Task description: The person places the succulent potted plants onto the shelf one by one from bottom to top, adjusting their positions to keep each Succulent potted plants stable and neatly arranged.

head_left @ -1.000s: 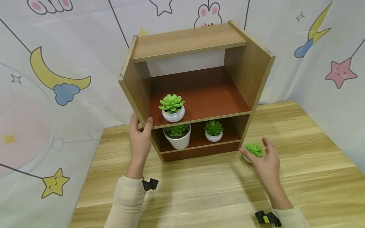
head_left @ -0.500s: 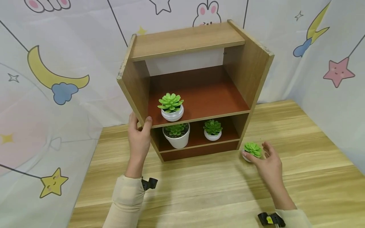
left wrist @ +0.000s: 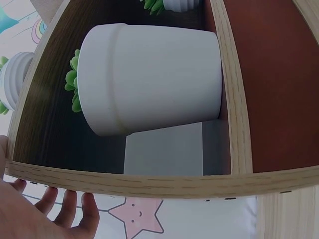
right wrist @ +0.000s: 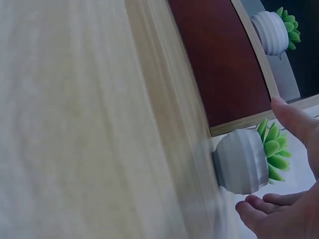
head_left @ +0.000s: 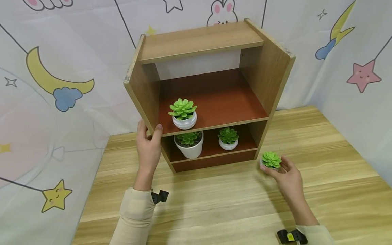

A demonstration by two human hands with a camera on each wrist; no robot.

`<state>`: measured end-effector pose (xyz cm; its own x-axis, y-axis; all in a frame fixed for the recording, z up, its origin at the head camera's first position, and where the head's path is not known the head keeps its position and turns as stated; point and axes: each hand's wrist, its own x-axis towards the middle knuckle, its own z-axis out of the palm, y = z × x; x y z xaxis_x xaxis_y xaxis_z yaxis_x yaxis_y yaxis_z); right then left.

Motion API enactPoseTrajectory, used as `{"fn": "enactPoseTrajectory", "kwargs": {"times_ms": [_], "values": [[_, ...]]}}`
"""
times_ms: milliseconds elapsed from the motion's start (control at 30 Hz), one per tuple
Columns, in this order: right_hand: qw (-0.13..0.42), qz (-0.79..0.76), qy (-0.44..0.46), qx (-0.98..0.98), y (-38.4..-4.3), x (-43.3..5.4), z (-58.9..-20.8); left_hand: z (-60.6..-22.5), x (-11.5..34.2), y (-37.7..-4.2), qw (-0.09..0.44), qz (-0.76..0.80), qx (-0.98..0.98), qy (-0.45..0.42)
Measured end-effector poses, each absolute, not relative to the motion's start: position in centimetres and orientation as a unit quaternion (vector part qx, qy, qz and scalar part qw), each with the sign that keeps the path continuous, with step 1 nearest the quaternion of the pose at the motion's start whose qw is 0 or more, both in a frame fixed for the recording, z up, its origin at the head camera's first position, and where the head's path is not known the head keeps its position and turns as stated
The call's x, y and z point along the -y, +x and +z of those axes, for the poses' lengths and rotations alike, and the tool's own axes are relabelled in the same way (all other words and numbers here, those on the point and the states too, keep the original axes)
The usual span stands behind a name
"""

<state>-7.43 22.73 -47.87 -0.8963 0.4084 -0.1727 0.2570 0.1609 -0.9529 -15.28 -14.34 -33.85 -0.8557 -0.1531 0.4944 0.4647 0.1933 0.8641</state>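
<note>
My left hand (head_left: 149,148) grips the left side panel of a small wooden shelf unit (head_left: 211,127), thumb over the front edge. In the left wrist view, its fingers (left wrist: 67,209) curl against the panel's outer face. My right hand (head_left: 288,177) is around a small potted succulent (head_left: 271,160) on the table, right of the unit. In the right wrist view, the thumb stands apart from its white ribbed pot (right wrist: 241,162), and the fingertips are close beside it. Another potted succulent (head_left: 184,115) sits on the upper shelf at left.
The lower shelf holds a larger white pot (head_left: 191,149) with a succulent at left and a small potted succulent (head_left: 228,139) at right. The unit stands on a wood-grain table (head_left: 220,204). Behind it hangs a white cloth (head_left: 110,61) with cartoon prints.
My right hand shifts slightly right, and its fingers come in closer around the small potted succulent. My left hand stays on the side panel. The head view moves slightly.
</note>
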Motion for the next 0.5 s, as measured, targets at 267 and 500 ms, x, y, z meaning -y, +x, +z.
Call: {"fn": "enactPoseTrajectory", "kwargs": {"times_ms": [267,500], "values": [[0.062,0.626,-0.202,0.751,-7.7,-22.7,-48.6,-33.8,14.3,-15.4,0.253,-0.625,0.731,-0.106],[0.060,0.637,-0.206,0.741,-7.9,-22.8,-49.0,-33.8,14.3,-15.3,0.251,-0.625,0.731,-0.108]]}}
